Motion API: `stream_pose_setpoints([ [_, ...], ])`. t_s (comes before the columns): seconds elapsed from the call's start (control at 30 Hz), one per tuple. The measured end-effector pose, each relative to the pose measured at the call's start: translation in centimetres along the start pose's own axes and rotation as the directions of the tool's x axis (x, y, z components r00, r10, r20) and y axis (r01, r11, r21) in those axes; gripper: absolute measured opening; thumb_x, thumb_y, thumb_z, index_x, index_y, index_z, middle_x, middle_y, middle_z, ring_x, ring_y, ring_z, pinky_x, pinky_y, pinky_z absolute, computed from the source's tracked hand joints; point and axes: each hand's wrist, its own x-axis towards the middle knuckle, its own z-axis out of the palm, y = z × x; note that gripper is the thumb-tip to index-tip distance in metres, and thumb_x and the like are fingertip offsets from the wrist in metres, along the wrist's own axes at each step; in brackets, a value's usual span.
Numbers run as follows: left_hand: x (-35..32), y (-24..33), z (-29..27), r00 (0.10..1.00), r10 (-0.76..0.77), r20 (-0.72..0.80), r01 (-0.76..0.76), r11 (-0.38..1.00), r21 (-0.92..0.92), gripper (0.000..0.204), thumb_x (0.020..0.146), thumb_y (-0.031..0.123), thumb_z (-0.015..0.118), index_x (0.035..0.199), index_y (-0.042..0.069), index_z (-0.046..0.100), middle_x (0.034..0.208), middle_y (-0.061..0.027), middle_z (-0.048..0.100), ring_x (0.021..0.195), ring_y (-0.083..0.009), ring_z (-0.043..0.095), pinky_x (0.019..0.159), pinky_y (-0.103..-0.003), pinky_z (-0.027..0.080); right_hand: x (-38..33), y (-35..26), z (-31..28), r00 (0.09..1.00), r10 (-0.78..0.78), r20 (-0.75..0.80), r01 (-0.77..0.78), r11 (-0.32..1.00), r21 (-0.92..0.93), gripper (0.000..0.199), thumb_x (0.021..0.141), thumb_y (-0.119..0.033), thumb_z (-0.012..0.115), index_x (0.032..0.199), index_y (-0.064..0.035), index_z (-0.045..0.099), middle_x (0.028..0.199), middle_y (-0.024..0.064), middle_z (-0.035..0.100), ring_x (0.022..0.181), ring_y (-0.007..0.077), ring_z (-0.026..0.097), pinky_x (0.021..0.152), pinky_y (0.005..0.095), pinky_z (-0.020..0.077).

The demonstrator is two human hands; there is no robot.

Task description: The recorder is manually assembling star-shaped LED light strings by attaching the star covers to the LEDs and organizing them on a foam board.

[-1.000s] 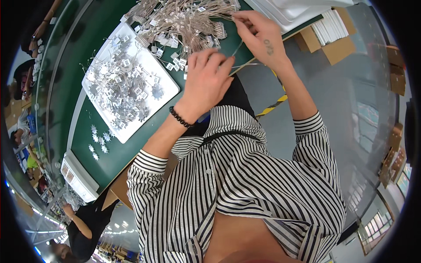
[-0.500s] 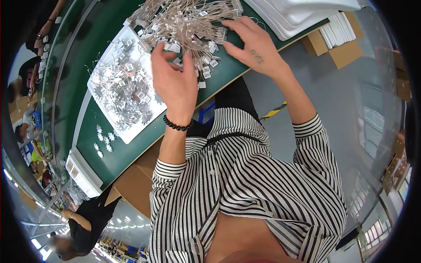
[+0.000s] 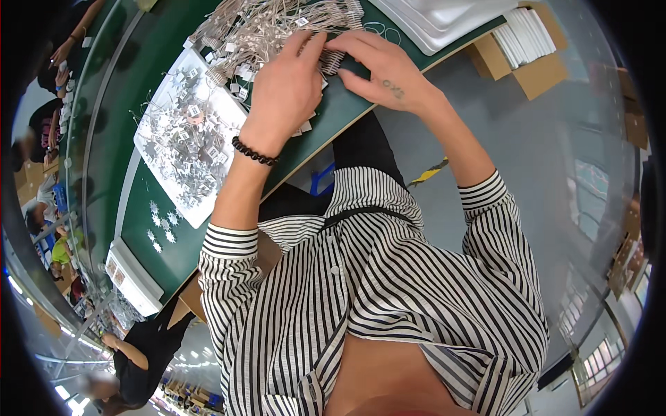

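Several co-workers (image 3: 48,132) are seen at the far left rim, beyond the green table (image 3: 139,208). A stack of flat white trays (image 3: 132,277) is noted at the table's near left corner, with small white star-shaped pieces (image 3: 161,225) scattered just beside it. Further right, a white tray (image 3: 184,149) is found loaded with small white tagged parts. A large heap of tagged wire pieces (image 3: 270,28) is spread across the table's upper middle. The left hand (image 3: 284,90) — a dark bead bracelet (image 3: 254,152) at its wrist — is laid on the heap's near edge, fingers extended and close together. The right hand (image 3: 378,66) is placed just beside it, fingertips pinched together on a bundle from the heap; both hands meet above the table's front edge. White moulded trays (image 3: 444,17) are stacked at upper right. Open cardboard boxes (image 3: 527,59) holding white sheets stand on the grey floor (image 3: 555,187) — open room is left there.
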Motion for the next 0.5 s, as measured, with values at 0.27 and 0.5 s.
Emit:
stream_pose_setpoints([
  [0.27,-0.2,-1.6,0.5,0.983,0.109,-0.146,-0.128,0.984,-0.124,0.031,0.086,0.004,0.062,0.117,0.005,0.069,0.125,-0.0105,0.063,0.085,-0.035,0.068,0.074,-0.041,0.057,1.7,0.5,-0.8,0.956,-0.266,0.12,0.291,0.904,-0.314,0.016,0.087,-0.009,0.064,0.103,-0.0106,0.062,0.094,0.0044,0.059,0.08,0.0213,0.062,0.068,0.0305,0.0525],
  [0.5,-0.1,-1.5,0.5,0.986,0.086,-0.139,-0.105,0.986,-0.133,0.027,0.086,0.003,0.062,0.111,0.004,0.071,0.12,-0.0098,0.065,0.084,-0.0346,0.068,0.075,-0.04,0.057,3.8,0.3,-2.0,0.794,-0.407,0.451,0.599,0.65,-0.468,0.01,0.088,-0.013,0.063,0.097,-0.01,0.059,0.093,0.0045,0.056,0.083,0.0194,0.059,0.067,0.0299,0.0523],
])
